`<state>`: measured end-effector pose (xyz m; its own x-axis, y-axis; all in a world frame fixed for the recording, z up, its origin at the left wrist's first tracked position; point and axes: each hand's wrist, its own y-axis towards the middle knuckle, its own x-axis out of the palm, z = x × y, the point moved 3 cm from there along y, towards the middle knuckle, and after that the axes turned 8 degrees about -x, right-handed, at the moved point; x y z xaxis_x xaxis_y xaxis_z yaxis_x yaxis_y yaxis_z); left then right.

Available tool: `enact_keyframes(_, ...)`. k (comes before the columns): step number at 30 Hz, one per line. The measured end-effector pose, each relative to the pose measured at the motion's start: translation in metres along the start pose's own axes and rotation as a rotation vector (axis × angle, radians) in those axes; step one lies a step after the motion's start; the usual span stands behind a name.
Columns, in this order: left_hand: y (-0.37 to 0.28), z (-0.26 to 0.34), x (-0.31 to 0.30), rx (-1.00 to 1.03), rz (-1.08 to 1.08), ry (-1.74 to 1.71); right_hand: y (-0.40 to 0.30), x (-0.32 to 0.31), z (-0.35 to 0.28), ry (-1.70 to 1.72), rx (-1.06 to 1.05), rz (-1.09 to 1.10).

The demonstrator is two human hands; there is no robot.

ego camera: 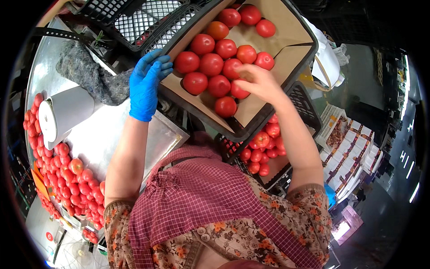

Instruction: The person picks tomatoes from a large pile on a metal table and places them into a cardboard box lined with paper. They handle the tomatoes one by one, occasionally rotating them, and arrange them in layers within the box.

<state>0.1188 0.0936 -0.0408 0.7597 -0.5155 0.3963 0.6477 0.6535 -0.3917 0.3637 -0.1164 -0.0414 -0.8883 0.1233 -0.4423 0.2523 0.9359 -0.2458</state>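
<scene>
A dark plastic crate (310,57) lined with brown paper stands before me, with red tomatoes (211,64) spread over the paper. My left hand (147,84), in a blue glove, is at the crate's left rim with its fingers close together; whether it grips the rim is unclear. Inside the crate, my bare right hand (257,80) reaches over the tomatoes, its fingers touching or just above two of them. Its fingertips are slightly blurred, so a hold on a tomato cannot be made out.
Many tomatoes (72,181) lie at the left beside a metal table (100,131). On it are a white roll (63,114) and a grey cloth (90,74). Another crate of tomatoes (265,144) sits below the lined one. Stacked white cartons (349,148) stand at the right.
</scene>
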Motion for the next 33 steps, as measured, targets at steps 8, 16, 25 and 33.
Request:
enact_keyframes(8,-0.006,0.0,0.004,0.023,0.021,0.065,0.098,0.08,0.011,-0.813,0.001,-0.223)
enact_keyframes(16,-0.005,-0.002,0.006,0.041,0.013,0.144,0.107,0.076,0.012,-0.895,0.024,-0.176)
enact_keyframes(25,-0.004,-0.004,0.004,0.077,-0.005,0.154,0.103,0.066,0.012,-0.888,-0.114,-0.168)
enact_keyframes(33,-0.019,-0.005,0.031,-0.231,0.013,0.045,0.093,0.051,0.011,-0.664,-0.066,-0.01)
